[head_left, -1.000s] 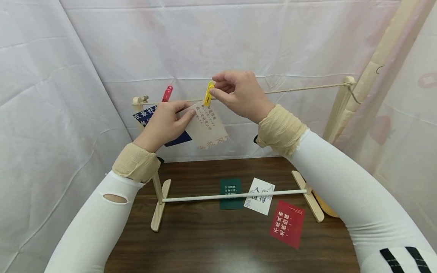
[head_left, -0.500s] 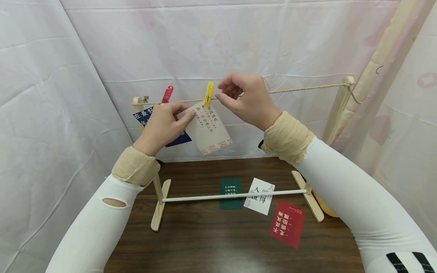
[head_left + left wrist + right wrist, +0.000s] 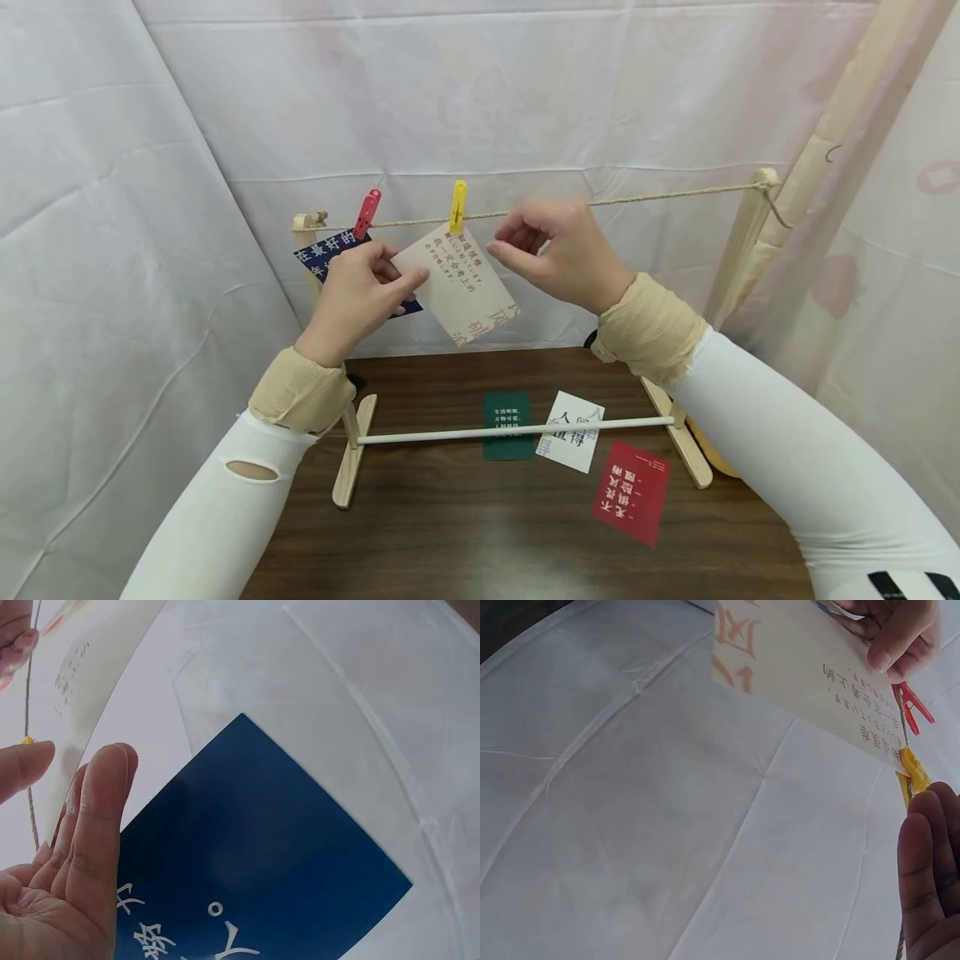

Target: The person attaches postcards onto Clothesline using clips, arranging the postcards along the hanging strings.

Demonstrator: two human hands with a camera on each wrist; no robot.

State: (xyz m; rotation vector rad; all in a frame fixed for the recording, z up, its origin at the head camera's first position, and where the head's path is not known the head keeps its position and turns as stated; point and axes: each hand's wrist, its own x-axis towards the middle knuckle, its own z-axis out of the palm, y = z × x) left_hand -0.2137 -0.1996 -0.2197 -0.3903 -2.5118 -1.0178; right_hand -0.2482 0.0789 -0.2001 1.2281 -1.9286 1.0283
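Note:
A cream card [image 3: 457, 283] with printed characters hangs tilted from the twine [image 3: 645, 197], under a yellow clothespin [image 3: 458, 207]. At the card's left edge is my left hand [image 3: 356, 292], its thumb overlapping the card's front in the head view. In the left wrist view its thumb and fingers [image 3: 97, 817] stand apart, the card's edge between them. Behind this hand, a dark blue card [image 3: 255, 840] hangs from a red clothespin [image 3: 367, 213]. My right hand [image 3: 566, 254] is right of the cream card, fingers loosely bent and holding nothing.
Wooden posts [image 3: 738, 242] carry the twine, and a white rod [image 3: 450, 435] joins their feet low over the brown table [image 3: 450, 533]. A green card [image 3: 506, 408], a white card [image 3: 562, 450] and a red card [image 3: 632, 492] lie there. White curtains enclose the sides and back.
My right hand has left the yellow clothespin, moving right and down. The cream card has swung right at its lower end. My left hand has shifted slightly down, uncovering more of the blue card.

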